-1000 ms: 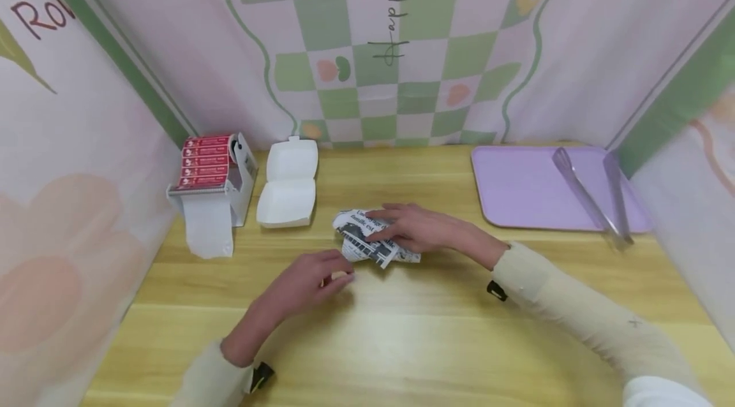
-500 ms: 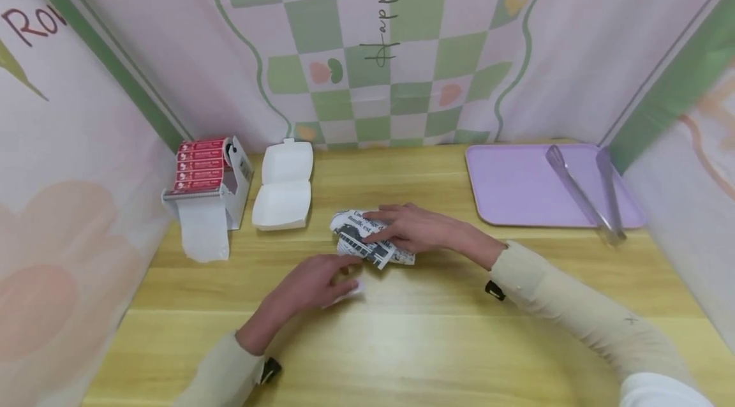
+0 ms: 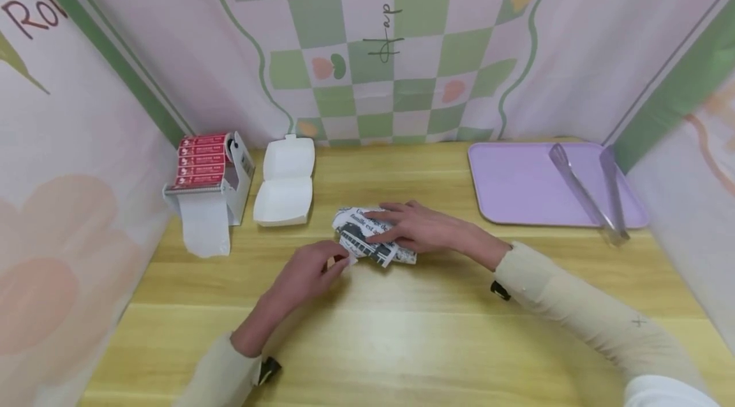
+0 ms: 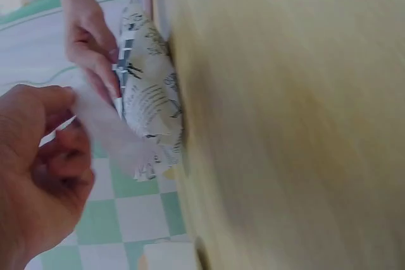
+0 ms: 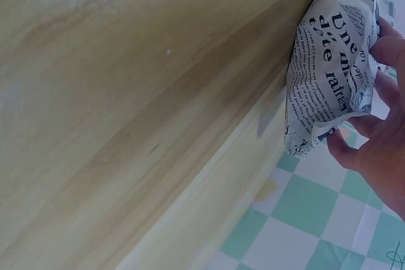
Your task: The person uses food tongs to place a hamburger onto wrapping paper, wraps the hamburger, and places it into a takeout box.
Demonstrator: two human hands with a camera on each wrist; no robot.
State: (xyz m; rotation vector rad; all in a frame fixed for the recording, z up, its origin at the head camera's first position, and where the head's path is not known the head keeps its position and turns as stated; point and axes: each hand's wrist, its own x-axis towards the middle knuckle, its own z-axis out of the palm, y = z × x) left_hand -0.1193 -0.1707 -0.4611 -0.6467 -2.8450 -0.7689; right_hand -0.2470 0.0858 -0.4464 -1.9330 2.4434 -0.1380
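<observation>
A parcel wrapped in newsprint paper (image 3: 357, 236) lies on the wooden table in front of me. My right hand (image 3: 423, 228) rests on top of it with spread, fairly straight fingers. At the parcel's near left end, my left hand (image 3: 307, 273) pinches a pale, slightly see-through sticker strip (image 4: 111, 128) between thumb and fingers. In the left wrist view the strip stretches from those fingertips to the end of the parcel, where it seems to touch the paper. The right wrist view shows the parcel's printed side (image 5: 332, 61); what is wrapped inside is hidden.
A dispenser with a roll of red labels (image 3: 201, 161) stands at the back left, pale backing hanging from its front. Beside it sits an opened white clamshell box (image 3: 284, 201). Metal tongs (image 3: 582, 191) lie across a purple tray (image 3: 517, 187) at the right.
My left hand shifted a little right with the sticker strip, then drew up against the parcel's left end. My right hand stays on the parcel.
</observation>
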